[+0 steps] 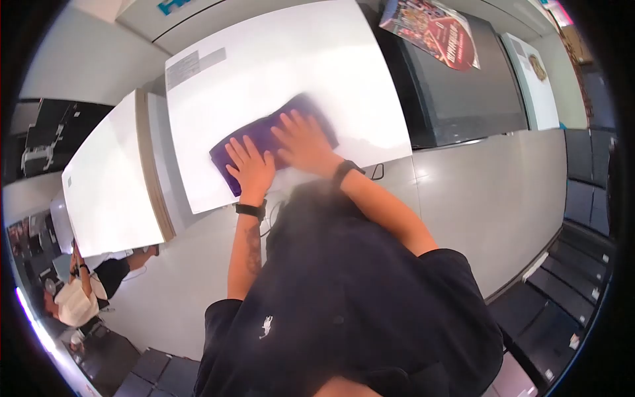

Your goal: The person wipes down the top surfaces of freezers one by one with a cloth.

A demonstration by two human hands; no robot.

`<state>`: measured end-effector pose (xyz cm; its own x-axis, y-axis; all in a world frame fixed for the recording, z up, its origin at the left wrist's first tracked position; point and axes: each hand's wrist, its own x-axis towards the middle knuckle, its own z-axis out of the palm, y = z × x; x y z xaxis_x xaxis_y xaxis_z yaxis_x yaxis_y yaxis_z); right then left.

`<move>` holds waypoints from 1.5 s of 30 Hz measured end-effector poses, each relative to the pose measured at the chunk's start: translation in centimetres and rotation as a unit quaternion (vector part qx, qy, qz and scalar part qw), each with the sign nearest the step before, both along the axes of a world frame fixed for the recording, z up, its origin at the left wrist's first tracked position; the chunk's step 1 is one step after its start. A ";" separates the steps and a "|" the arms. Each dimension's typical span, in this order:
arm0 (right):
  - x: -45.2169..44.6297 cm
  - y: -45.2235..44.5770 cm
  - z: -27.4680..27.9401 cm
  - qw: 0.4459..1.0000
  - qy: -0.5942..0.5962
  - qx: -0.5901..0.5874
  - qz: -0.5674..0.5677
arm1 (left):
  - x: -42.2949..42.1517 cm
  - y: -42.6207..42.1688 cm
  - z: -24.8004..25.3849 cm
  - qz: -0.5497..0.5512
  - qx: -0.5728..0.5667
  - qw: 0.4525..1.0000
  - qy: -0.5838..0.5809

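A folded dark purple cloth [264, 130] lies on a large white top surface [278, 53], near the edge closest to me. My left hand [251, 167] rests flat on the left part of the cloth, fingers spread. Pressed on its right part is my right hand [305, 143], with the fingers stretched out and slightly blurred. Neither hand is wrapped around anything. The cloth's far right corner is smeared in the picture. Dark bands circle both wrists.
Grey labels [195, 66] are on the white top's far left corner. To the right stands a dark unit [463, 99] bearing a red printed leaflet [440, 36]. Another white-topped unit [109, 178] is at left. Beyond it, a person [79, 298] is at lower left.
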<state>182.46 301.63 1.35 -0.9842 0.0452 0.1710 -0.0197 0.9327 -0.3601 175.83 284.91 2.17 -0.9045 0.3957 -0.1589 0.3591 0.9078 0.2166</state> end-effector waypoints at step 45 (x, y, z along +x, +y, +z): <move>10.8 9.3 3.7 0.976 -0.018 0.054 -0.209 | 5.2 7.0 2.8 -0.336 0.103 0.935 -0.047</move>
<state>193.24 310.98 5.01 -0.8891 0.4278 0.1629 0.3815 0.8891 -0.2530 181.05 291.90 4.96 -0.4274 0.9004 -0.0820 0.8037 0.4199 0.4215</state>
